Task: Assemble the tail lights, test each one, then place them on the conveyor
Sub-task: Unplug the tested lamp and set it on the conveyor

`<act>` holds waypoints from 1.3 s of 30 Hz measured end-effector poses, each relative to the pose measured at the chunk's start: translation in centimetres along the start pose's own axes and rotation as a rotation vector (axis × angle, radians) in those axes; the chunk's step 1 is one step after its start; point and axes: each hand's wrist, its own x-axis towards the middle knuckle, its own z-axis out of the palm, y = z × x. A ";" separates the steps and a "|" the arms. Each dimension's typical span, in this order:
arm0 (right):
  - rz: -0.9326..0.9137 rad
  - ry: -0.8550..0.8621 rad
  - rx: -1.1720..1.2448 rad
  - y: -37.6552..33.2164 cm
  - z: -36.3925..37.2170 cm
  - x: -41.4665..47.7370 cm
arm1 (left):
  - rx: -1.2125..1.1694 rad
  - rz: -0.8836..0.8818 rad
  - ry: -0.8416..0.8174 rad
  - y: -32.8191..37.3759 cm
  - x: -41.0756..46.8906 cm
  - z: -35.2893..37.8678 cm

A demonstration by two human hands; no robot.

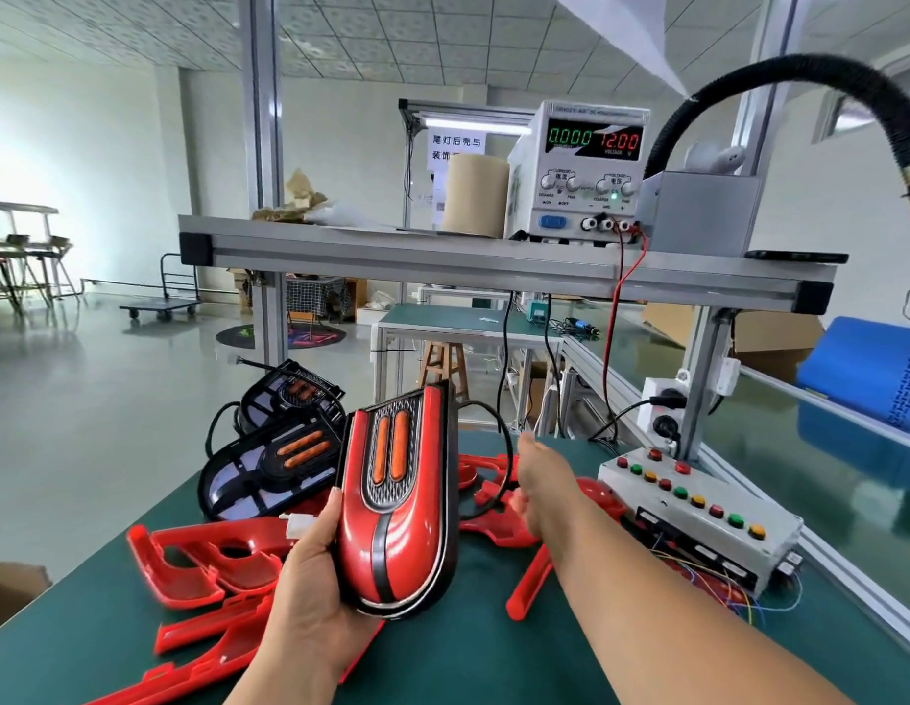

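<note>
- Tail light (397, 501), its glossy red cover fitted over a black housing, stands nearly upright just above the green bench (468, 648), held in your left hand (310, 587)
- Its face shows two orange strips side by side on a mesh-patterned panel, with a dark stripe running down the rounded lower end; neither strip looks lit
- Your left hand cradles it from below, thumb laid along the left edge; the other fingers are hidden behind it
- A black cable (506, 440) loops out from the lamp's upper right side, and your right hand (539, 485) reaches forward beside that loop; whether its fingers pinch the cable cannot be told
- Assembly looks done and testing seems about to begin: you would next need to bring the cable's plug end to the button box (697, 516) on your right, below the power supply (580, 170) reading 12.00
- Black housings (275, 465) and loose red covers (208, 557) lie around on the bench
</note>
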 end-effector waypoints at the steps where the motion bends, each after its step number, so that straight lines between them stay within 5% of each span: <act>1: -0.068 0.015 -0.056 -0.2 0.0 0.1 | -0.011 -0.003 -0.012 0.1 0.0 -0.1; 5: -0.055 -0.093 -0.065 -0.3 -0.2 -0.3 | -0.030 -0.007 -0.030 0.5 0.0 -0.1; 13: 0.103 -0.202 0.379 0.8 1.2 -3.6 | 0.042 0.028 0.121 -1.0 0.8 2.0; 22: 0.009 -0.285 0.491 2.4 -3.7 -7.4 | 0.211 -0.084 0.145 -4.5 0.7 5.4; 31: -0.305 0.108 0.245 5.1 -15.5 -11.6 | 0.496 -0.198 0.078 -13.6 0.7 12.5; 39: -0.291 0.410 0.253 4.2 -26.8 -12.8 | 0.533 -0.431 -0.039 -24.0 1.2 20.8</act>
